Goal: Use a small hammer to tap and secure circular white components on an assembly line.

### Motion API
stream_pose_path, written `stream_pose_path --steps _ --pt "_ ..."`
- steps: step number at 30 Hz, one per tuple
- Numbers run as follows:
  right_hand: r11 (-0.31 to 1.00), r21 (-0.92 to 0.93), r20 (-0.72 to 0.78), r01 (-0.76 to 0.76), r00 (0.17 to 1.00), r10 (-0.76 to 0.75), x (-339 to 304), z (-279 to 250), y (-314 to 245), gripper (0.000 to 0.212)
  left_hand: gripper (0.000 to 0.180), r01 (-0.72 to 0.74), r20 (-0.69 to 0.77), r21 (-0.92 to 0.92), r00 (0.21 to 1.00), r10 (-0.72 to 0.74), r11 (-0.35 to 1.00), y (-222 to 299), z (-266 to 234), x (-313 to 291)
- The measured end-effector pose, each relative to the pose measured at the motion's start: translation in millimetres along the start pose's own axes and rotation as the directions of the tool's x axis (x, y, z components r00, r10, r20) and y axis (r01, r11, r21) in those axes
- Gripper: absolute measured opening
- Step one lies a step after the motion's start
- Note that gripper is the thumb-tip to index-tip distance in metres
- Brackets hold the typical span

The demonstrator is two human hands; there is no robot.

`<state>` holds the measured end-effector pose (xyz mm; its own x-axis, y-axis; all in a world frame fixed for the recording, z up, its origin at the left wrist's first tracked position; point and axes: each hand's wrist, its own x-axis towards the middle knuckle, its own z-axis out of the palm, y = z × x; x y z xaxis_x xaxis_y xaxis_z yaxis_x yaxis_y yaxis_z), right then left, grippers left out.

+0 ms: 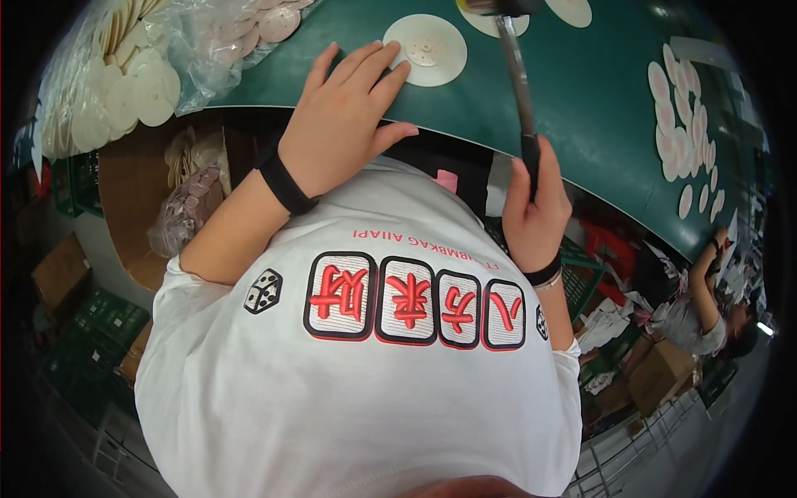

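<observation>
Upper centre of the frame: a cream round disc (426, 50) lies flat on the green belt (581, 100). The left hand (344, 116) rests spread and empty, fingertips touching the disc's near edge. The right hand (535, 207), lower right of it, is closed round a hammer handle (519, 83). The disc looks light, thin, stiff and probably brittle; best pinched at the rim.

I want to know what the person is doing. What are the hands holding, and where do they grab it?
The right hand grips a hammer at the handle's lower end. The left hand holds nothing; its fingers touch a white disc.
</observation>
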<state>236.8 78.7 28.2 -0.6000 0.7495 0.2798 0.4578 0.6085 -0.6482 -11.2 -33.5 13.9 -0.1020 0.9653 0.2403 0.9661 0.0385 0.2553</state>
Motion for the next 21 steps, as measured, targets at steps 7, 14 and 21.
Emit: stream_pose_path --steps 7,14,21 --pt "0.980 -0.196 0.132 -0.041 0.989 0.068 -14 -2 -4 0.037 0.062 -0.007 0.029 0.036 1.000 0.006 0.999 -1 -5 0" --pt "0.961 -0.256 0.214 -0.109 0.963 0.166 -16 11 1 0.038 0.062 0.004 0.071 0.011 0.997 -0.005 1.000 13 -8 4" --pt "0.971 -0.194 0.250 -0.140 0.950 0.187 0 -8 -7 0.035 0.061 -0.006 -0.010 -0.073 1.000 0.005 0.997 11 -4 6"
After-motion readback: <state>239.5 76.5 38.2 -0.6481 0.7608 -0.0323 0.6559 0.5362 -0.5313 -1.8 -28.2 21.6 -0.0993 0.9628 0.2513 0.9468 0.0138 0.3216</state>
